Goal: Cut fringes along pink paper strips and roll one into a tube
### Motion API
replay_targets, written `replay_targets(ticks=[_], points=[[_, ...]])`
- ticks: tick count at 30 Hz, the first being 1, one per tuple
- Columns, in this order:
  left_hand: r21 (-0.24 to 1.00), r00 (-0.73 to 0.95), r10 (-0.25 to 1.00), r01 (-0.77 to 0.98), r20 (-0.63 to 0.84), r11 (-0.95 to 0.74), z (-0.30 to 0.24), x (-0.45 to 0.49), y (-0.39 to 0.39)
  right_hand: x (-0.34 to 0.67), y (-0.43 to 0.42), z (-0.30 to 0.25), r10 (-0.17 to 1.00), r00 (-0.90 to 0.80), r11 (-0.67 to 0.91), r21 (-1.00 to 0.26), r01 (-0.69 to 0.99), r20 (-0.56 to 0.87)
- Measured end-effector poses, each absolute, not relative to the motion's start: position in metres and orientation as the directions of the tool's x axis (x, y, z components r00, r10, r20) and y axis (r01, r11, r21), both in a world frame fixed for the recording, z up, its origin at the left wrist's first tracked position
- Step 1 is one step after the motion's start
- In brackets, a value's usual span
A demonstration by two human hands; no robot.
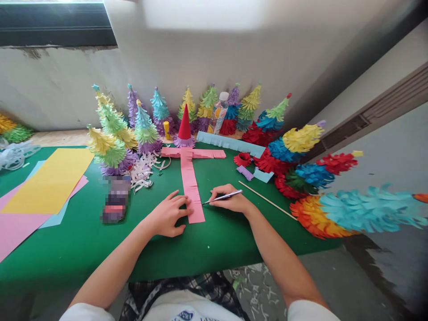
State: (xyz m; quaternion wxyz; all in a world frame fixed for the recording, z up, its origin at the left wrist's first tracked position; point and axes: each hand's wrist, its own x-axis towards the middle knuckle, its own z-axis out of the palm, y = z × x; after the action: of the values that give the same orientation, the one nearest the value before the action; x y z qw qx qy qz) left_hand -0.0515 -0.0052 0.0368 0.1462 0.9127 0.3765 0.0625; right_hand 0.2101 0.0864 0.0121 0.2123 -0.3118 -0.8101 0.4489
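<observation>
A pink paper strip [190, 183] with cuts along its edge lies lengthwise on the green table. My left hand [170, 215] rests beside it, fingers spread, the fingertips pressing on the strip's left edge near its close end. My right hand [230, 199] is closed around a slim silver pen-shaped tool [227, 195]. The tool's thin dark tip is at the strip's right edge; whether it is a pen point or a blade I cannot tell. Across the strip's far end lies another fringed pink strip [209, 154]. Behind that stands a red paper cone [184, 127] with a purple fringed base.
Fringed paper trees [249, 107] line the wall and the right side. Coloured sheets [50, 178] and a blurred dark object [115, 200] are left. A bottle [220, 113], glue stick [166, 130], blue strip [230, 143], thin stick [267, 200] and paper scraps [142, 171] lie around.
</observation>
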Motion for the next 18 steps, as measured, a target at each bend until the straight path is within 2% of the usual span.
replay_targets(ticks=[7, 18], points=[[0.320, 0.709, 0.705, 0.668, 0.000, -0.672, 0.038, -0.051, -0.004, 0.204, 0.084, 0.007, 0.788, -0.615, 0.212, -0.953, 0.214, 0.037], [0.323, 0.712, 0.703, 0.664, 0.003, -0.674, 0.037, -0.051, -0.004, 0.200, 0.086, 0.001, 0.719, -0.694, 0.332, -0.900, 0.284, 0.046]])
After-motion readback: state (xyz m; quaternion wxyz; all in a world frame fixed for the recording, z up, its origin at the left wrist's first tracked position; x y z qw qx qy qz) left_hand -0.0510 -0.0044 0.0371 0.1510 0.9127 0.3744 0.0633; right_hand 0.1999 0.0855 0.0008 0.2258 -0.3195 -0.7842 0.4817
